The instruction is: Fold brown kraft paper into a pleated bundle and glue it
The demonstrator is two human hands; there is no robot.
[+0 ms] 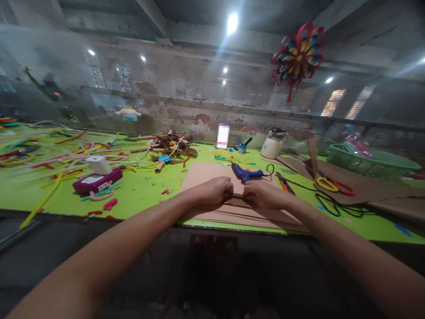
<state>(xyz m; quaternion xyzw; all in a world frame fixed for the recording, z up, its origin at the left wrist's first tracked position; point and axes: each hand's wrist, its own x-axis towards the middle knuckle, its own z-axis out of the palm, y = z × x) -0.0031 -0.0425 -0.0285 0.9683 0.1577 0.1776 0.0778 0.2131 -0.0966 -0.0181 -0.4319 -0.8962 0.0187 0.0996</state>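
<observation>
A stack of brown paper sheets lies at the table's front edge. Above it, my left hand and my right hand face each other with curled fingers. Both pinch a narrow brown paper strip, which spans the gap between them; it looks folded or rolled, though the fingers hide its ends. Just beyond the hands a blue glue gun rests on the sheets, its nozzle pointing away to the left. An orange-and-black cutter or plier-like tool lies right of my right hand.
Scissors and a black cable lie right, near brown paper and a green basket. Left are a purple power strip and colourful fuzzy stems. Behind stand a lit phone and a white container.
</observation>
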